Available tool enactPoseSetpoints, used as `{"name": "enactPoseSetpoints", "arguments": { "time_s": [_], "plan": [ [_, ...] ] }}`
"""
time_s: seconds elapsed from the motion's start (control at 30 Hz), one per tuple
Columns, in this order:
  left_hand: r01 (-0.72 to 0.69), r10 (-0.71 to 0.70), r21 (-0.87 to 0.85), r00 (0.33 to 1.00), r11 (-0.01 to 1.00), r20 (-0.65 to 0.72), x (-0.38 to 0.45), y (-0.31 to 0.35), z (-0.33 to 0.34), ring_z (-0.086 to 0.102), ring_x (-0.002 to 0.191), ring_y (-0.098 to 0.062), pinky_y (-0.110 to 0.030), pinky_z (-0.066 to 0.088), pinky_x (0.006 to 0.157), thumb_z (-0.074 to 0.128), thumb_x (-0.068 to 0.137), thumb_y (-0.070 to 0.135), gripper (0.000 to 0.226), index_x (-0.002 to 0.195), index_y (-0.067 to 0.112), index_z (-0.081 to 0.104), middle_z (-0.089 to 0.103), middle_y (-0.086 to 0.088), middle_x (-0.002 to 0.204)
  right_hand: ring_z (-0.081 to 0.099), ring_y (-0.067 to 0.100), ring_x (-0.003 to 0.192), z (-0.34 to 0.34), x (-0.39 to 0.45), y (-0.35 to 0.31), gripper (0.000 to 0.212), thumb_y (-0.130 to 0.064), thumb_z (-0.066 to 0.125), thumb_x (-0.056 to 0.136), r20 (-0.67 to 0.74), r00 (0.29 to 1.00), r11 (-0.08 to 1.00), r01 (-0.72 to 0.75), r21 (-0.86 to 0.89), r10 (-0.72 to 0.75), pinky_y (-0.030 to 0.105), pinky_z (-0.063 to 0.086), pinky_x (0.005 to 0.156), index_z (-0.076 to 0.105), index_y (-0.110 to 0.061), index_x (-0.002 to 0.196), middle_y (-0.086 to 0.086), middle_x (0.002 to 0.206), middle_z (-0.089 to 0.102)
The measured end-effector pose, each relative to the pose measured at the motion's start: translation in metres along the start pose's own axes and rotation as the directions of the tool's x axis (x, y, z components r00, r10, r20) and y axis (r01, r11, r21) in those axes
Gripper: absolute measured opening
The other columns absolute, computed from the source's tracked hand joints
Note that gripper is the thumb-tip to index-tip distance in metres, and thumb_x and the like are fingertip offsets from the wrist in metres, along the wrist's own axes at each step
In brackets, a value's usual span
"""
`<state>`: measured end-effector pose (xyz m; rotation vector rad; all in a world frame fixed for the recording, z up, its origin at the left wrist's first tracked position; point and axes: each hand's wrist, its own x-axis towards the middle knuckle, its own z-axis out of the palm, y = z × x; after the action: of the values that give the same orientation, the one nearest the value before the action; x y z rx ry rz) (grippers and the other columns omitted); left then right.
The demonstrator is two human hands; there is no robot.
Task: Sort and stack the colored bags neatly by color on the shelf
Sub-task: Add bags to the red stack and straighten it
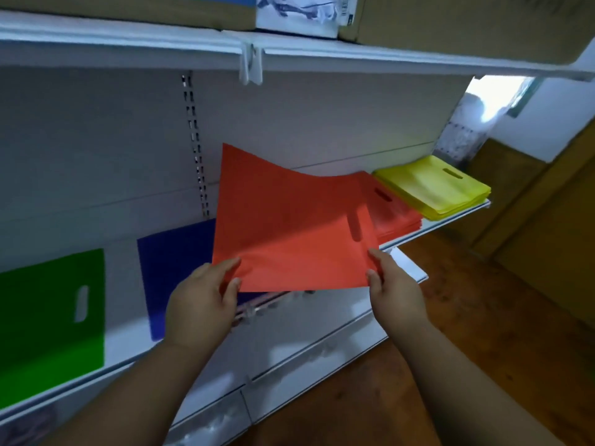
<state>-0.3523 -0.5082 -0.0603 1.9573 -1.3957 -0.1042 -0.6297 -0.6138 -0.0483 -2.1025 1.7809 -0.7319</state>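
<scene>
Red bag (289, 226) in both hands hides part of blue bag (174, 268).

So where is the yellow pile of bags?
The yellow pile of bags sits at the far right end of the shelf, right beside the red stack.

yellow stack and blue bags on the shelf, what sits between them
In the head view, the red stack lies between the yellow stack and the blue bags. The held red bag, pinched by both hands, hangs in front of that stretch.
</scene>
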Motion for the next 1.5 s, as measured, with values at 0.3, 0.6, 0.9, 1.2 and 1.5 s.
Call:
{"name": "enactPoseSetpoints", "arguments": {
  "time_s": [0.3, 0.6, 0.9, 1.2, 1.5],
  "plan": [
    [-0.022, 0.024, 0.091, 0.999, 0.996, -0.025, 0.086, 0.081, 0.091, 0.067, 0.090, -0.034, -0.039, 0.054, 0.074, 0.072, 0.085, 0.021, 0.038, 0.123, 0.021, 0.067, 0.070, -0.012, 0.109, 0.062, 0.034, 0.105, -0.032, 0.138, 0.073, 0.038, -0.025, 0.054, 0.098, -0.032, 0.998, 0.998, 0.046, -0.033, -0.047, 0.037, 0.048, 0.081, 0.055, -0.022, 0.135, 0.008, 0.118, 0.068],
    [0.076, -0.064, 0.276, 0.997, 0.958, -0.052, 0.127, 0.143, 0.197, 0.070, 0.083, -0.033, -0.042, 0.055, 0.076, 0.081, 0.075, 0.018, 0.032, 0.106, 0.014, 0.075, 0.073, -0.014, 0.099, 0.061, 0.036, 0.106, -0.040, 0.264, 0.155, 0.035, -0.025, 0.057, 0.095, 0.183, 0.974, 0.964, 0.168, -0.206, -0.131, 0.037, 0.046, 0.084, 0.059, -0.016, 0.129, 0.015, 0.113, 0.069],
    [0.136, -0.214, 0.509, 0.972, 0.850, 0.098, 0.136, 0.165, 0.233, 0.061, 0.057, -0.032, -0.035, 0.052, 0.056, 0.088, 0.062, 0.026, 0.022, 0.076, 0.014, 0.076, 0.063, -0.013, 0.079, 0.063, 0.030, 0.098, -0.031, 0.306, 0.179, 0.028, -0.035, 0.055, 0.089, 0.346, 0.933, 0.914, 0.224, -0.340, -0.100, 0.034, 0.050, 0.077, 0.066, -0.021, 0.111, 0.006, 0.103, 0.066],
    [0.120, -0.143, 0.472, 0.990, 0.873, 0.013, 0.122, 0.166, 0.224, 0.060, 0.059, -0.027, -0.036, 0.050, 0.060, 0.088, 0.063, 0.041, 0.034, 0.090, 0.022, 0.078, 0.060, -0.008, 0.083, 0.062, 0.032, 0.093, -0.011, 0.277, 0.129, 0.031, -0.038, 0.052, 0.093, 0.415, 0.819, 0.830, 0.513, -0.219, -0.397, 0.035, 0.047, 0.071, 0.063, -0.016, 0.111, 0.008, 0.109, 0.056],
    [0.292, -0.232, 0.296, 0.947, 0.909, -0.221, 0.021, 0.099, 0.115, 0.062, 0.066, -0.023, -0.035, 0.051, 0.063, 0.075, 0.079, 0.030, 0.035, 0.113, 0.021, 0.071, 0.057, 0.001, 0.086, 0.062, 0.031, 0.099, 0.019, 0.172, -0.008, 0.038, -0.038, 0.056, 0.094, 0.387, 0.565, 0.654, 0.742, 0.148, -0.729, 0.038, 0.050, 0.080, 0.061, -0.021, 0.127, 0.009, 0.113, 0.060]
  ]
}}
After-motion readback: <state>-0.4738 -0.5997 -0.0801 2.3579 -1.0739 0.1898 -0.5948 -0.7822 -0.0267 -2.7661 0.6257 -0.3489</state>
